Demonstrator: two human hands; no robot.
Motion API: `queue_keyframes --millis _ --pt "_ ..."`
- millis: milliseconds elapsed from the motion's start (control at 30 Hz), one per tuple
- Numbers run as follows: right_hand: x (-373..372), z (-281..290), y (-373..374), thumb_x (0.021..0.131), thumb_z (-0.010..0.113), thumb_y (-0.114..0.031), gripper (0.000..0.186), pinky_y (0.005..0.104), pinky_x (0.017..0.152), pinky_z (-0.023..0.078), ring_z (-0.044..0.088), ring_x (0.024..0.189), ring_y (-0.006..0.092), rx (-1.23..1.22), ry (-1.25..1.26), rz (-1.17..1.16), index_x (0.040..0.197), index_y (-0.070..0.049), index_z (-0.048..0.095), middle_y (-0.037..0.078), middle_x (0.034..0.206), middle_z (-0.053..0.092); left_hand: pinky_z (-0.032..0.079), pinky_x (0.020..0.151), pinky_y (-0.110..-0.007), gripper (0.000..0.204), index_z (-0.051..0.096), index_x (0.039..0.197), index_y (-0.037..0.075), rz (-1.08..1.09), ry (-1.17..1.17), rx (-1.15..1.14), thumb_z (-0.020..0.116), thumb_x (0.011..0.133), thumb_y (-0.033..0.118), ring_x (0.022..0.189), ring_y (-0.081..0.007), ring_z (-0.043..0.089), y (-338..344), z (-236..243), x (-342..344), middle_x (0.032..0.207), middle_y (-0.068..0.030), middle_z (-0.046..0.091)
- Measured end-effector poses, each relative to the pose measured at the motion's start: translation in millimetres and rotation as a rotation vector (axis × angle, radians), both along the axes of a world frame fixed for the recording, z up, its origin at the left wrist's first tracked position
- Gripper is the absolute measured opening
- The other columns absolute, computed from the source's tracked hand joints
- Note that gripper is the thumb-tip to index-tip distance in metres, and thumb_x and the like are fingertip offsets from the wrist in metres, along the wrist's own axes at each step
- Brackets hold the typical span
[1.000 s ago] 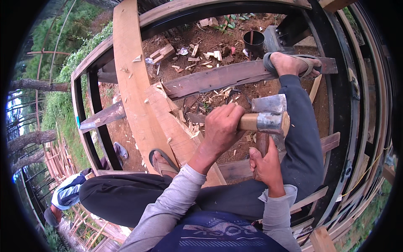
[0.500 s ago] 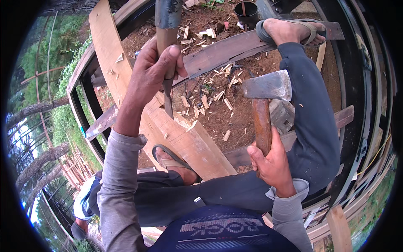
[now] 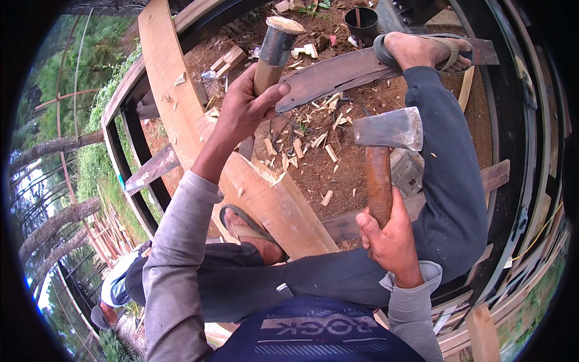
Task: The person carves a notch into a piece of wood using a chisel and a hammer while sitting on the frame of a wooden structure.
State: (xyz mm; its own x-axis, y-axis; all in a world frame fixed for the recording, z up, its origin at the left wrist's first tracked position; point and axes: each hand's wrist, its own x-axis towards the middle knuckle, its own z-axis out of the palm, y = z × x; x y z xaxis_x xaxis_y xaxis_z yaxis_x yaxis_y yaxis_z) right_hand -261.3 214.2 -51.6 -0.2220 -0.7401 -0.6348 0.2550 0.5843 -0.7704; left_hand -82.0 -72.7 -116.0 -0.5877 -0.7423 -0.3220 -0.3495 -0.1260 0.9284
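My left hand (image 3: 241,108) is wrapped around the wooden handle of a chisel (image 3: 269,72). A dark metal sleeve circles the handle below its frayed, flattened top, and the tool leans to the right. Its blade is mostly hidden behind my hand and wrist, so I cannot tell whether the tip touches the wood. Below it lies a thick pale timber beam (image 3: 286,211) with a rough cut notch. On the right, my right hand (image 3: 391,238) grips a hatchet (image 3: 379,181) by its brown handle, the steel head up and the edge facing right, near my bent knee.
A long pale board (image 3: 166,66) runs to the upper left. My sandalled foot (image 3: 416,51) rests on a dark plank (image 3: 338,75). Wood chips (image 3: 298,148) litter the brown soil. A black bucket (image 3: 362,23) stands at the back. Another person (image 3: 117,283) is at the lower left.
The chisel has tilted, its top swinging right and lower, so its frayed end now shows. My left hand has shifted slightly right and down. The hatchet is nearly still.
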Motion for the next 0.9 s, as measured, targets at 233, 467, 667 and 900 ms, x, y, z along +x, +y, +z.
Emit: queue_keyframes --millis 233,467,667,900 --pt "1 3 0 0.097 0.074 -0.027 0.046 0.0294 0.053 0.050 0.058 0.058 0.0098 0.018 0.011 0.021 0.118 0.003 0.047 0.004 0.073 0.061 0.043 0.052 -0.021 0.041 0.060 0.118 0.004 -0.017 -0.038 -0.003 0.076 0.096 0.035 0.060 -0.0036 0.052 2 9 -1 0.078 0.0048 0.054" --pt "3 6 -3 0.098 0.071 -0.022 0.041 0.0266 0.051 0.048 0.055 0.057 0.0084 0.010 -0.004 0.020 0.120 0.000 0.046 0.002 0.073 0.057 0.045 0.053 -0.025 0.040 0.059 0.110 0.004 -0.042 -0.068 -0.020 0.076 0.094 0.036 0.060 -0.0062 0.054 10 15 -1 0.075 0.0023 0.056" --pt "4 1 0 0.099 0.070 -0.023 0.041 0.0268 0.050 0.048 0.055 0.058 0.0084 0.001 0.026 0.041 0.121 0.001 0.045 0.002 0.072 0.057 0.044 0.053 -0.020 0.038 0.058 0.120 0.005 -0.053 -0.048 -0.045 0.074 0.097 0.029 0.061 -0.0028 0.051 12 16 4 0.079 0.0051 0.052" --pt "-7 26 -21 0.103 0.065 -0.028 0.050 0.0270 0.050 0.048 0.060 0.057 0.0084 -0.117 0.230 0.152 0.136 0.004 0.045 0.002 0.070 0.062 0.047 0.056 -0.024 0.033 0.060 0.115 0.005 -0.087 -0.040 -0.110 0.076 0.095 0.027 0.064 -0.0049 0.052 28 21 13 0.081 0.0036 0.055"
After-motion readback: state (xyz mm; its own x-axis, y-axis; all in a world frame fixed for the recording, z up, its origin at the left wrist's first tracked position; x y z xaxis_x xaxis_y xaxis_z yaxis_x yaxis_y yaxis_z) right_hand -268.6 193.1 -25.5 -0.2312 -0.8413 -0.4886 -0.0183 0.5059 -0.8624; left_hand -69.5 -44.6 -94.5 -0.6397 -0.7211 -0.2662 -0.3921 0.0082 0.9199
